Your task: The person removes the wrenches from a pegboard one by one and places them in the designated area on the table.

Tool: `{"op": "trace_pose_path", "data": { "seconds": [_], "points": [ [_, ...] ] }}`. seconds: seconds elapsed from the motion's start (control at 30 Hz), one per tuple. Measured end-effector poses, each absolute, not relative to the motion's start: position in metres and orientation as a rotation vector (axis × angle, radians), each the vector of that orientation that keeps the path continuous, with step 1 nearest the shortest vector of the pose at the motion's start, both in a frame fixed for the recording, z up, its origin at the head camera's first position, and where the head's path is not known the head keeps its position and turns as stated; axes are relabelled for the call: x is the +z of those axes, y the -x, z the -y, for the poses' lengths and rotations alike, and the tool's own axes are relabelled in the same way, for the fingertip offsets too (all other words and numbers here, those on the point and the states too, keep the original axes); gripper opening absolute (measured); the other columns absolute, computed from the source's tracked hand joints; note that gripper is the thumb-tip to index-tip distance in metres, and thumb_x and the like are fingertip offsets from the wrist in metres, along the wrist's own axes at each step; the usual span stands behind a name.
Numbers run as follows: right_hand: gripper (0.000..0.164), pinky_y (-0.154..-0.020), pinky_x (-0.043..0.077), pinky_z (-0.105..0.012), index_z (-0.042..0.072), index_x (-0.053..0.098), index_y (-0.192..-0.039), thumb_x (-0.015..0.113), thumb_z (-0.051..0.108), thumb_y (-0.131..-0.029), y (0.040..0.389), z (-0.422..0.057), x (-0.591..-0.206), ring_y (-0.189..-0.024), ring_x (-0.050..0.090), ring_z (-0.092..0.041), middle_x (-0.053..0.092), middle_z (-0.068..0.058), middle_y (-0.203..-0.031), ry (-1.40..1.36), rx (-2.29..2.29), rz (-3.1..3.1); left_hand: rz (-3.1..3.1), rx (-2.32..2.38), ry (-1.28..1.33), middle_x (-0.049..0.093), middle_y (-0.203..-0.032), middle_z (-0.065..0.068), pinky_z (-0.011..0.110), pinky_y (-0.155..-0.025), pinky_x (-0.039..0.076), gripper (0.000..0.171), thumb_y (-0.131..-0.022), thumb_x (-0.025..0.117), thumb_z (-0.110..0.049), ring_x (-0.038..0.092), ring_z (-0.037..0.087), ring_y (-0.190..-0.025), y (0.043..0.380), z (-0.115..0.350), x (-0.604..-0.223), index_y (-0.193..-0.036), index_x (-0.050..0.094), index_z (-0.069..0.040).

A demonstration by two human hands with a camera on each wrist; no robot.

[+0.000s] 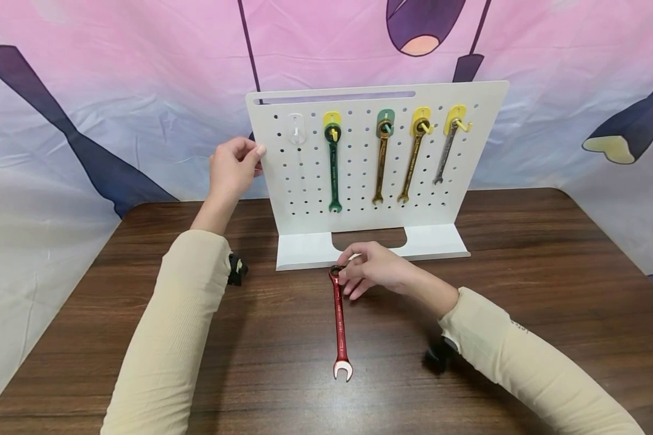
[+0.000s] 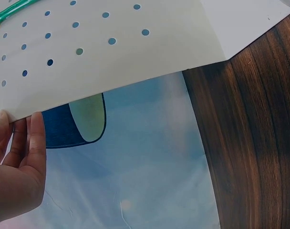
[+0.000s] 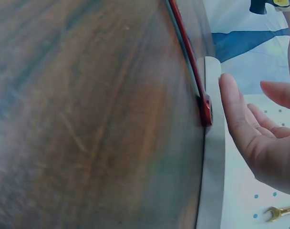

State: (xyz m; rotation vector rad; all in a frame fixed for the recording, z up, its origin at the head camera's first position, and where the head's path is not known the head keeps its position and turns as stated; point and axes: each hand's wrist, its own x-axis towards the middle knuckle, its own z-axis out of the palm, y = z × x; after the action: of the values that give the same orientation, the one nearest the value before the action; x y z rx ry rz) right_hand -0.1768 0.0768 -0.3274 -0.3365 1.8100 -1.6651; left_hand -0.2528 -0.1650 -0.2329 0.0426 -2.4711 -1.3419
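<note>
A white pegboard [image 1: 359, 222] stands upright at the back of the table. My left hand [image 1: 231, 172] pinches its left edge between thumb and fingers, and the left wrist view has the fingertips [image 2: 37, 119] at that same edge. In front of the board's base lies a red combination wrench [image 1: 340, 320], ring end toward the board and open end toward me. Over the ring end is my right hand [image 1: 378, 266], its fingers loosely bent. From the right wrist, thumb and forefinger stand apart, with the wrench [image 3: 190, 62] lying outside them by the base lip [image 3: 214, 152].
On the board's hooks hang a green wrench [image 1: 334, 172], two gold wrenches [image 1: 381, 169] and a silver wrench [image 1: 446, 154]. A clear hook [image 1: 296, 128] is at the upper left. Behind the brown wooden table [image 1: 549, 290] hangs a patterned cloth [image 1: 158, 103].
</note>
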Motion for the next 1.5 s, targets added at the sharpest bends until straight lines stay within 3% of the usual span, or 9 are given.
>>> {"op": "trace_pose_path", "data": {
  "seconds": [0.47, 0.7, 0.9, 1.27, 1.5],
  "points": [
    [0.029, -0.073, 0.057, -0.045, -0.015, 0.043, -0.116, 0.049, -0.008, -0.088, 0.191, -0.081, -0.310, -0.074, 0.063, -0.033, 0.056, -0.034, -0.098, 0.428, -1.567, -1.936, 2.463, -1.310, -0.026, 0.063, -0.094, 0.015, 0.025, -0.075, 0.056, 0.027, -0.093, 0.053, -0.025, 0.062, 0.018, -0.079, 0.254, 0.166, -0.234, -0.096, 0.061, 0.001],
    [0.025, -0.075, 0.056, -0.047, -0.014, 0.047, -0.113, 0.050, -0.006, -0.089, 0.202, -0.081, -0.301, -0.074, 0.063, -0.027, 0.058, -0.029, -0.097, 0.468, -1.542, -2.009, 2.462, -1.315, -0.024, 0.063, -0.094, 0.015, 0.025, -0.075, 0.056, 0.027, -0.093, 0.053, -0.025, 0.062, 0.019, -0.080, 0.254, 0.167, -0.235, -0.097, 0.061, 0.001],
    [0.024, -0.075, 0.056, -0.046, -0.010, 0.049, -0.112, 0.052, -0.003, -0.089, 0.209, -0.082, -0.291, -0.080, 0.062, -0.032, 0.057, -0.031, -0.102, 0.478, -1.522, -2.051, 2.463, -1.314, -0.021, 0.063, -0.093, 0.015, 0.026, -0.075, 0.056, 0.027, -0.093, 0.053, -0.025, 0.062, 0.019, -0.079, 0.253, 0.167, -0.234, -0.097, 0.061, 0.001],
    [0.028, -0.078, 0.056, -0.042, -0.009, 0.051, -0.114, 0.057, 0.001, -0.089, 0.219, -0.085, -0.268, -0.090, 0.059, -0.039, 0.061, -0.020, -0.096, 0.498, -1.540, -2.176, 2.465, -1.328, -0.029, 0.063, -0.094, 0.015, 0.025, -0.075, 0.056, 0.027, -0.093, 0.053, -0.025, 0.061, 0.018, -0.079, 0.253, 0.166, -0.234, -0.098, 0.061, 0.000],
    [0.030, -0.079, 0.056, -0.038, -0.010, 0.050, -0.116, 0.058, 0.002, -0.089, 0.227, -0.086, -0.263, -0.093, 0.058, -0.029, 0.057, -0.024, -0.104, 0.514, -1.601, -2.196, 2.466, -1.319, -0.028, 0.063, -0.094, 0.015, 0.025, -0.075, 0.056, 0.027, -0.093, 0.053, -0.025, 0.062, 0.018, -0.079, 0.253, 0.166, -0.233, -0.097, 0.061, 0.000]
  ]
}}
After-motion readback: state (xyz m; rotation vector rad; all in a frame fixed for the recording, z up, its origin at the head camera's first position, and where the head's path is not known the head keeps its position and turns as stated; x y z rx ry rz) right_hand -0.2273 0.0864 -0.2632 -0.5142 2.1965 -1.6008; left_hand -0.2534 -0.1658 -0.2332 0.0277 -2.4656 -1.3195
